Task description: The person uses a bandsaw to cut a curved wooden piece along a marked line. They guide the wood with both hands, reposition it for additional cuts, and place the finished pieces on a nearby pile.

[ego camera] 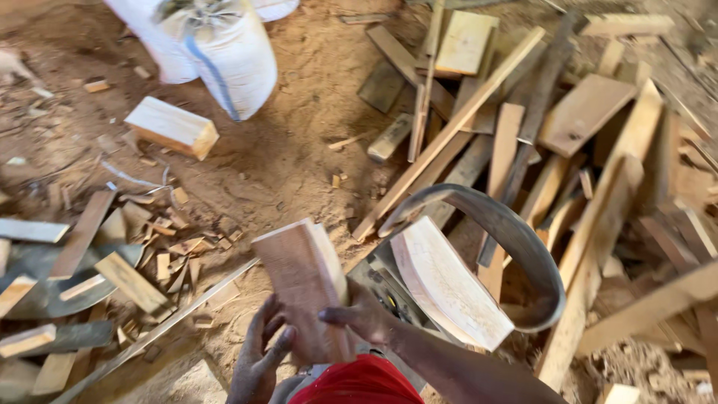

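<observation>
both hands meet low in the view, just above a red garment (351, 383). left hand (258, 359) spreads open fingers against the near face of the reddish wood block (303, 288), pressing more than wrapping. right hand (363, 314) comes in from the other side, thumb and fingers closed round the block's lower edge, so the block stands nearly upright between the two palms, its upper end pointing away from the body.

just right of the grip, close to the right wrist, a pale curved wood piece (449, 288) rests on a dark machine part (389, 292), and a curved grey metal band (508, 239) arcs over and around it. beyond the grip, a heap of offcut planks (538, 127) covers the sawdust floor (299, 150); up and left lie a pale rectangular block (172, 127) and a white sack (224, 52).

risk, as i judge it: the left hand only presses flat, so if the right hand's hold loosens, the block could tip toward the metal band or drop onto the feet. the band's edge sits close to the right forearm, and a sideways swing could scrape it. loose scraps underfoot could shift under a step.
</observation>
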